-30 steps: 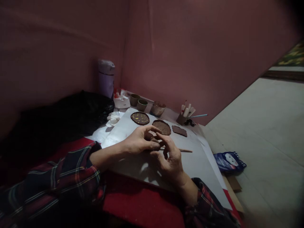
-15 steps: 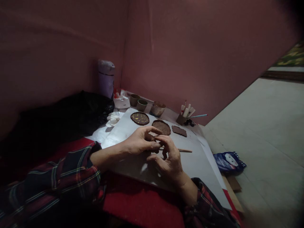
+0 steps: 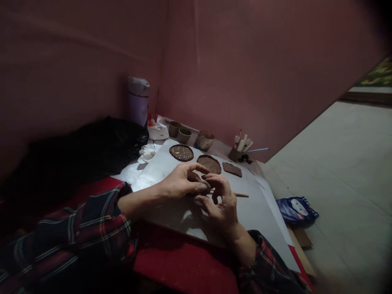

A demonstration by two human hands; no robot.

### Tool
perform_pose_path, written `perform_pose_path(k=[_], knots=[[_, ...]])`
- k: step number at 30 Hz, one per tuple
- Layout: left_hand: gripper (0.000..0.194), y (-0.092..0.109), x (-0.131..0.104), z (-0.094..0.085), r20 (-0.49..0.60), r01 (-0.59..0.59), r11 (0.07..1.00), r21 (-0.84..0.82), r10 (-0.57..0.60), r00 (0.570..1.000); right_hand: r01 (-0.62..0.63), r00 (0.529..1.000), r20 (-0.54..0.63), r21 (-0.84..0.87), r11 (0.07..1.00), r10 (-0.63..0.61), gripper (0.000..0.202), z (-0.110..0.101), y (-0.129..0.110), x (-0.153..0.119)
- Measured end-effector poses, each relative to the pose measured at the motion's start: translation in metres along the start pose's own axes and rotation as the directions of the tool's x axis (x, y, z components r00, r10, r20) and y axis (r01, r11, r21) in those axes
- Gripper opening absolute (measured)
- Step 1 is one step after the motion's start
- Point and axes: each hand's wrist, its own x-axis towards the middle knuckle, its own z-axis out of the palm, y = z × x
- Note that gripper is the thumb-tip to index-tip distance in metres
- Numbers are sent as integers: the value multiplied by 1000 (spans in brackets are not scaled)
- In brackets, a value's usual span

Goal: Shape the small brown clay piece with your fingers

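My left hand [image 3: 185, 181] and my right hand [image 3: 221, 202] meet above a white board [image 3: 257, 220]. The left fingers and thumb are closed in a pinch, and whatever they hold is hidden among the dark fingertips. Curled inward, the right fingers come up against the left fingertips; what lies between them cannot be made out. Brown smears mark the fingers. A thin wooden stick [image 3: 241, 195] lies just behind the right hand. Beyond the hands sit a round brown clay disc with yellow dots [image 3: 181, 152], a plain round clay disc with a raised rim [image 3: 210, 163] and a rectangular clay slab [image 3: 232, 169].
Two cups [image 3: 184, 135] and a stained bowl [image 3: 204, 141] stand at the back, near a purple bottle [image 3: 138, 104]. A holder of tools [image 3: 235, 154] is back right. A black bag [image 3: 82, 151] lies left; a blue packet [image 3: 297, 210] is beyond the right edge.
Both hands have stayed together over the board. The right fingers have shifted slightly and curl closer to the left fingertips. The discs and slab have not moved on the board.
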Motion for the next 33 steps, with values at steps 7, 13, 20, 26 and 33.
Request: perform_pose_path(k=[7, 13, 20, 26, 33], knots=[[51, 2, 0, 1, -12, -26, 999, 21, 26, 1000, 42, 998, 49, -49, 998, -40, 28, -3, -2, 3], [58, 3, 0, 1, 14, -13, 1000, -7, 13, 1000, 64, 997, 35, -31, 997, -63, 24, -3, -3, 3], [55, 2, -1, 1, -23, -13, 999, -33, 12, 1000, 55, 995, 91, -78, 995, -48, 45, -3, -1, 1], [50, 2, 0, 3, -2, -3, 1000, -11, 3, 1000, 68, 997, 39, -66, 996, -65, 27, -4, -7, 3], [48, 4, -1, 3, 20, 8, 1000, -12, -8, 1000, 47, 999, 9, -27, 999, -47, 35, -2, -1, 2]])
